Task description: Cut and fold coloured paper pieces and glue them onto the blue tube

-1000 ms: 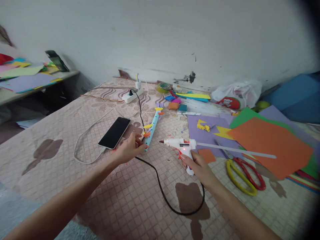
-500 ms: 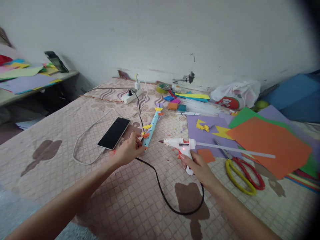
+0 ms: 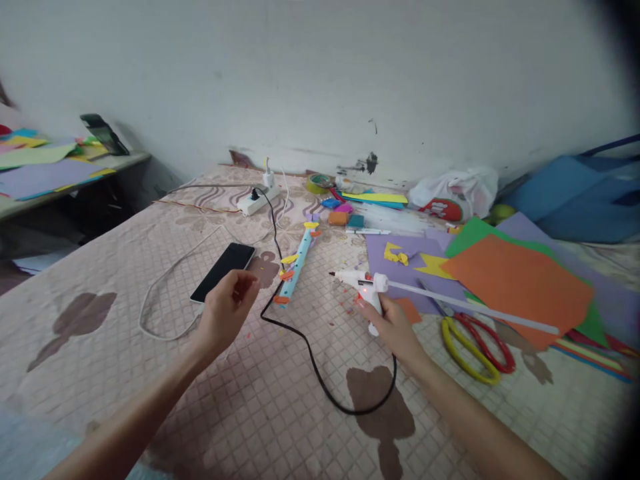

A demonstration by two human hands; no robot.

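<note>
My right hand (image 3: 395, 327) is wrapped round the grip of a white hot glue gun (image 3: 367, 283). Its dark nozzle points left, a red light glows on its side, and a long translucent glue stick (image 3: 475, 308) juts from its back. My left hand (image 3: 227, 310) hovers over the near end of the phone (image 3: 225, 267), fingers loosely curled and nothing visible between them. Between my hands lies a light blue paper strip (image 3: 296, 270) with dark dots. Small yellow and orange paper pieces are attached along it, one orange piece (image 3: 281, 299) at its near end.
A black cord (image 3: 320, 373) loops across the table from the power strip (image 3: 257, 200). Red-and-yellow scissors (image 3: 477, 347) lie on the right, by orange paper (image 3: 520, 287) and purple sheets. Tape (image 3: 319, 183), coloured clay blocks (image 3: 339, 218) and a plastic bag (image 3: 457, 190) stand along the wall.
My left hand has let go of the strip's near end and drawn back left over the phone. An orange piece now shows at that end. The glue gun stays in my right hand.
</note>
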